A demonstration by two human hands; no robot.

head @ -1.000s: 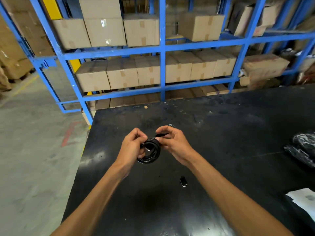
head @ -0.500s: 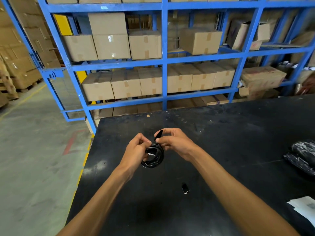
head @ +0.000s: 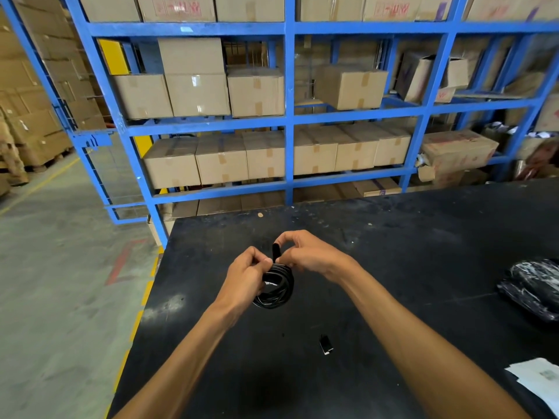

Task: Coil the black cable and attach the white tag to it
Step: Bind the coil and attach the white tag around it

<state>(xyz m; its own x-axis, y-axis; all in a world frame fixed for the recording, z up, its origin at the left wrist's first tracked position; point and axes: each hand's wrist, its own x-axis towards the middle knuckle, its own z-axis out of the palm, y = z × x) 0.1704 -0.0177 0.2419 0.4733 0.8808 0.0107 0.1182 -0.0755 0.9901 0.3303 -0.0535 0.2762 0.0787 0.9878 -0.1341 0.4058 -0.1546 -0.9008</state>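
A black cable (head: 276,288) hangs as a small round coil above the black table (head: 393,252). My left hand (head: 246,275) pinches the coil's upper left side. My right hand (head: 308,257) grips the top of the coil, thumb and forefinger curled round a black cable end (head: 276,251) that sticks upright between the two hands. A thin white strip shows inside the coil by my left fingers; whether it is the tag I cannot tell. White sheets (head: 541,378) lie at the table's right edge.
A small black piece with a white tip (head: 326,346) lies on the table below the coil. A pile of black bagged items (head: 535,287) sits at the right. Blue shelving (head: 289,116) with cardboard boxes stands behind the table. The table's left edge drops to grey floor.
The black cable end has swung from pointing sideways to standing upright between my hands. The view has tilted upward, showing more of the shelving. Both hands stay on the coil.
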